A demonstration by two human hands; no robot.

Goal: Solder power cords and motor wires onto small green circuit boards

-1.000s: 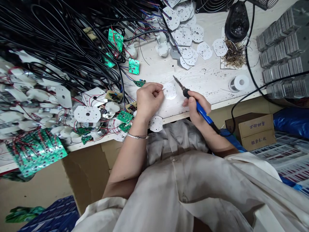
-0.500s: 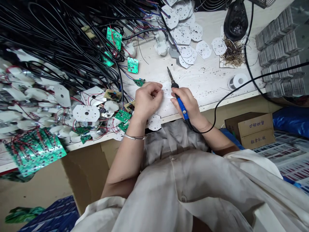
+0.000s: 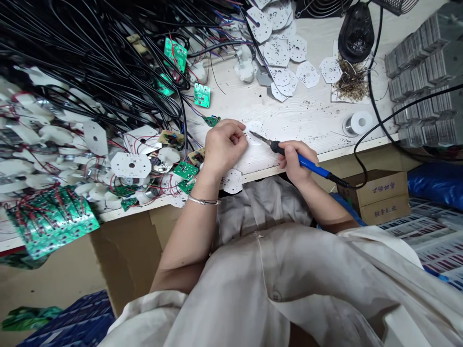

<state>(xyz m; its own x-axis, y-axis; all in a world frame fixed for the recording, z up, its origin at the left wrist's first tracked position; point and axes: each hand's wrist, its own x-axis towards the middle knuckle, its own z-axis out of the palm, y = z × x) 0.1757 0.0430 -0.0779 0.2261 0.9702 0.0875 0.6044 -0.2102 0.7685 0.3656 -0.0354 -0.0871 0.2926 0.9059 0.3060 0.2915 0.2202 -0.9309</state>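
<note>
My left hand is closed in a pinch at the left edge of a white round LED board lying on the white bench; what the fingers pinch is too small to name. My right hand grips a blue-handled soldering iron, lying nearly level, with its metal tip over the board close to my left fingertips. Its black cord loops off to the right.
A mass of black cables and green circuit boards covers the left. More white LED boards lie at the back, with a solder spool, a black iron stand, a solder-scrap pile and grey stacked parts right. Another white board sits at the bench edge.
My right hand drew back to the right and swung the iron from pointing up and away to lying nearly level, tip on the board. My left hand stayed put.
</note>
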